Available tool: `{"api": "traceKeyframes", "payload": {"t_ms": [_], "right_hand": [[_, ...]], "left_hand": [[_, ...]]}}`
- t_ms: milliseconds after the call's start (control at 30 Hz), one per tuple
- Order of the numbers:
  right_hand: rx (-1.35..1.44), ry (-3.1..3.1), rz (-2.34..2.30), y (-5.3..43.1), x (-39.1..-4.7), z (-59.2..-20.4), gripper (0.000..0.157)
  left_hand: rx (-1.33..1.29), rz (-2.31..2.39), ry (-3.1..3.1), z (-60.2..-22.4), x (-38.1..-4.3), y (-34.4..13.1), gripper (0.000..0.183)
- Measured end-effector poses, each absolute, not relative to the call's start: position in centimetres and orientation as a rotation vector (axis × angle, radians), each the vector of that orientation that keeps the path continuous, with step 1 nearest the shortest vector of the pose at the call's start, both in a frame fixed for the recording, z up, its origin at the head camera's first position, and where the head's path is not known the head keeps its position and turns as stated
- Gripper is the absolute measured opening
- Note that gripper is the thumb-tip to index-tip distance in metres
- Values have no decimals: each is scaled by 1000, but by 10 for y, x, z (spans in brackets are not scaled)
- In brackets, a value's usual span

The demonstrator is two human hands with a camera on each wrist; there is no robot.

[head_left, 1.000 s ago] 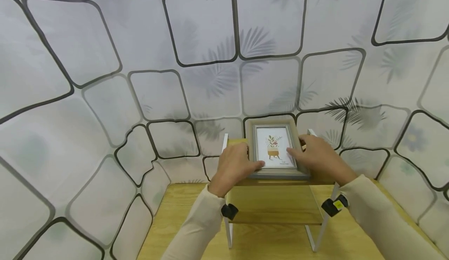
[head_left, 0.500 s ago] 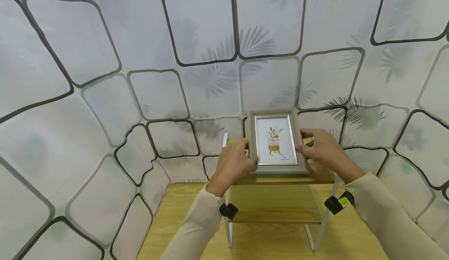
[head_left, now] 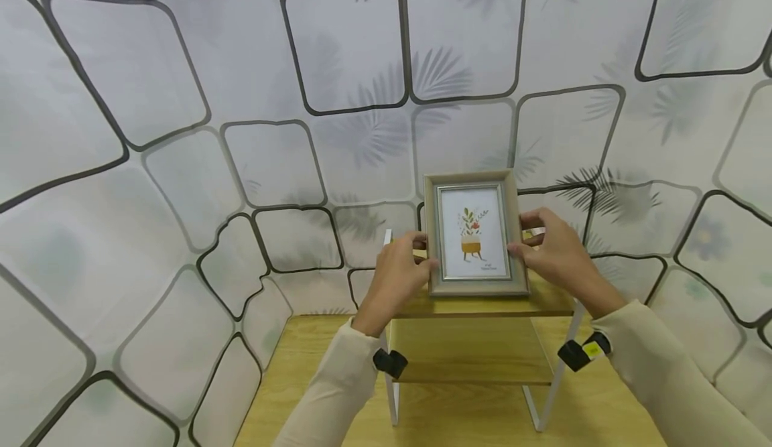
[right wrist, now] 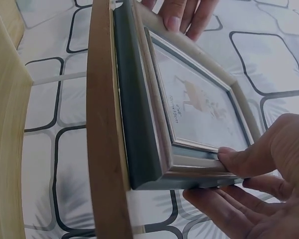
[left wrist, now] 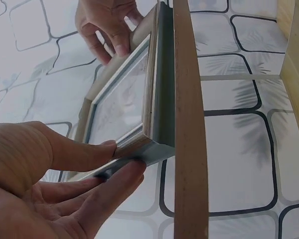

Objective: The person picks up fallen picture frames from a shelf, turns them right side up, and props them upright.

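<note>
Just below and right of centre in the head view, a picture frame point(head_left: 474, 287) stands tilted back, its lower edge on the wooden tabletop point(head_left: 551, 301); the left hand point(head_left: 399, 269) pinches its left side and the right hand point(head_left: 558, 252) its right, thumbs at the front; the hands are apart, the frame between them; a lower shelf point(head_left: 470, 353) shows beneath, at lower centre.
</note>
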State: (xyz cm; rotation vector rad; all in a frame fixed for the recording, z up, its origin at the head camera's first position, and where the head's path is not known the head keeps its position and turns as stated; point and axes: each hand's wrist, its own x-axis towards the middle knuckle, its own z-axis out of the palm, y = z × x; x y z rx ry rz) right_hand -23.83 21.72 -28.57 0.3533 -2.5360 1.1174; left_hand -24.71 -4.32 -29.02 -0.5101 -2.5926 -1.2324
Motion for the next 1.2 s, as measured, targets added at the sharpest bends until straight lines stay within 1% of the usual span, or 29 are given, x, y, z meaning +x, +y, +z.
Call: {"api": "traceKeyframes", "payload": {"t_ms": [200, 300, 567, 1200], "right_hand": [[391, -2450, 1126, 217, -239, -289, 51], [404, -2406, 1130, 217, -240, -290, 50], [429, -2340, 1100, 214, -241, -292, 47], [421, -2290, 1096, 215, -239, -295, 51]], "left_hand": [[-491, -1243, -2608, -289, -247, -41, 56], [-492, -1220, -2608, -289, -248, -40, 58], [-480, -1210, -2571, -288, -250, -39, 53], [-535, -1280, -2529, -289, -251, -38, 49]]}}
